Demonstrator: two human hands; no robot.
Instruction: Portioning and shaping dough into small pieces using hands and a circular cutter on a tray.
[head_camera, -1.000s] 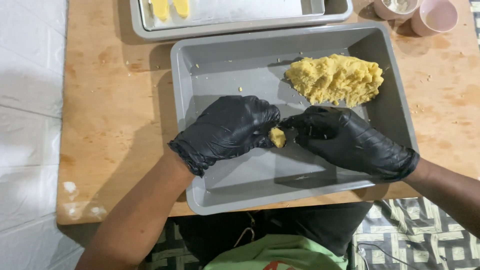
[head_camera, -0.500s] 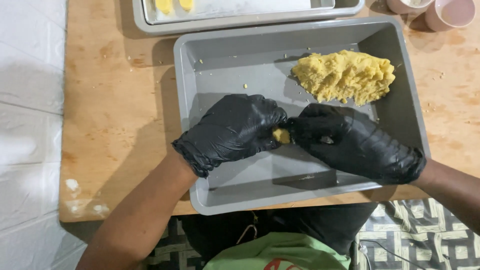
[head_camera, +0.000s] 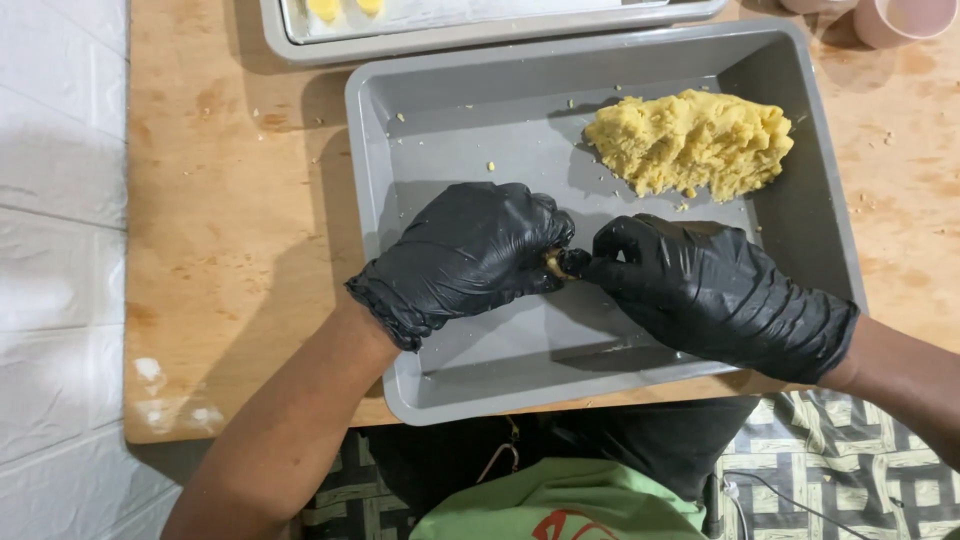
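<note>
Both gloved: left hand (head_camera: 470, 260) and right hand (head_camera: 700, 290) pinch one small dough piece (head_camera: 555, 264) together over the grey tray (head_camera: 480, 360), so crumbs drop inside; dough mound (head_camera: 690, 140) sits at its far corner.

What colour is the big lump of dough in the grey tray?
Pale yellow, crumbly-looking; the lump of dough shows best in the head view.

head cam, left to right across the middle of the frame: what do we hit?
White tiled surface → bare wooden board → grey tray's left wall → left hand → small dough piece pinched between both hands → right hand → tray's right wall → board again.
</note>
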